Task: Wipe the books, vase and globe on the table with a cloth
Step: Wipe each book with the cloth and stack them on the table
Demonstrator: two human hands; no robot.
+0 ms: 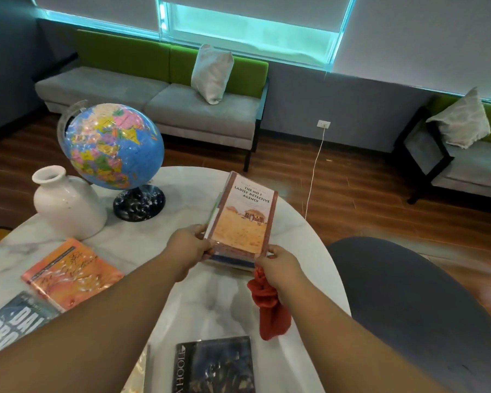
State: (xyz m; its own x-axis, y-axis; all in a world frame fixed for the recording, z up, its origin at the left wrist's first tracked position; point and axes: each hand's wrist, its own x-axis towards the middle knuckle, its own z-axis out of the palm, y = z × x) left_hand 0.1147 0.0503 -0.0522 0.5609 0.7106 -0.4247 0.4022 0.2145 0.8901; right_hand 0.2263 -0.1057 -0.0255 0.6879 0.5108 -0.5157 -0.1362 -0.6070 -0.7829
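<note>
Left hand and right hand each pinch a near corner of the paperback over a small stack on the counter, long axis pointing away. Right hand also clutches the red cloth, so it's probably handier for wiping.

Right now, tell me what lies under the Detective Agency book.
More books are stacked beneath the Detective Agency book: a blue edge shows at the near end, paler edges on its left. Their covers are hidden.

Both forearms reach forward. The left hand pinches the book at its near left corner. The right hand pinches the right corner and grips a cloth.
</note>
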